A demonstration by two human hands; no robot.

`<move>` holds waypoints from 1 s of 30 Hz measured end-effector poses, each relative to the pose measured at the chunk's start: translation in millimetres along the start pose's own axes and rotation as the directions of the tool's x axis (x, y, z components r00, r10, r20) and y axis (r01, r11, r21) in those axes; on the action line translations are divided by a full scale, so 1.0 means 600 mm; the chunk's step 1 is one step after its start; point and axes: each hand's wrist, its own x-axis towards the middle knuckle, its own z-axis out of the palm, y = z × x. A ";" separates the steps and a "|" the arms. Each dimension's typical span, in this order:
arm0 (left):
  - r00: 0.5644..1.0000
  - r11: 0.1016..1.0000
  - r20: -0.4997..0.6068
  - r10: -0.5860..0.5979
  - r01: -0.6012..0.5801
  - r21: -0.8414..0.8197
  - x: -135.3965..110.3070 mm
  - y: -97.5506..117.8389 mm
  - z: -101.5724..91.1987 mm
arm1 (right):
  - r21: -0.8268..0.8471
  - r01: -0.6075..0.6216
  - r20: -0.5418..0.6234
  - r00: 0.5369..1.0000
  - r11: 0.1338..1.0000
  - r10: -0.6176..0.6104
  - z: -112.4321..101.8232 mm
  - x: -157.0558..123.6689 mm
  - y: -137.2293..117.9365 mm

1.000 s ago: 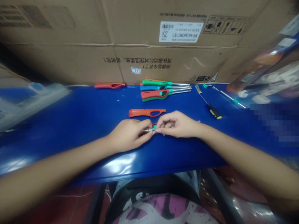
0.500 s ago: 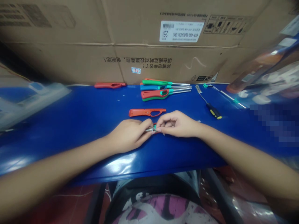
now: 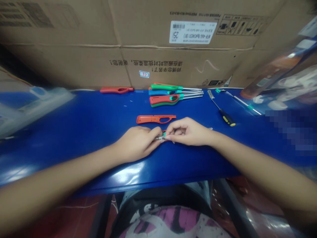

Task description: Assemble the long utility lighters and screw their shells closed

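Note:
My left hand is closed round a partly assembled stick lighter, of which only a bit of red shell, a teal part and some clear and metal pieces show between the fingers. Thumb and fingertips of my right hand pinch at its teal end; any small piece between them is too small to make out. Just beyond the hands lies an orange lighter shell half, its hollow side up. The palms and fingers hide most of the held lighter.
Several assembled stick lighters lie stacked at the back, with a red shell half to their left. A yellow-black screwdriver and a metal lighter tube are at right. A cardboard box walls off the blue table's far side.

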 end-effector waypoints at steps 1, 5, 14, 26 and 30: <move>1.000 1.000 -0.002 0.001 -0.001 -0.001 0.000 0.000 0.000 | 0.002 0.004 0.000 1.000 1.000 -0.004 0.000 0.000 0.001; 1.000 1.000 -0.004 -0.005 0.005 0.001 0.001 0.001 0.000 | 0.005 0.012 0.006 1.000 1.000 -0.012 0.000 0.001 0.004; 1.000 1.000 0.004 -0.015 0.015 -0.008 0.000 0.000 0.001 | -0.031 0.033 0.002 0.999 0.999 -0.033 0.001 0.001 0.008; 0.999 0.999 0.012 -0.030 0.030 0.015 0.001 0.003 0.001 | -0.040 0.043 -0.001 0.999 0.998 -0.043 0.003 0.002 0.003; 0.999 0.999 0.031 -0.044 0.045 -0.026 0.000 0.004 0.000 | -0.006 0.011 -0.012 1.000 1.000 -0.011 0.002 0.002 0.001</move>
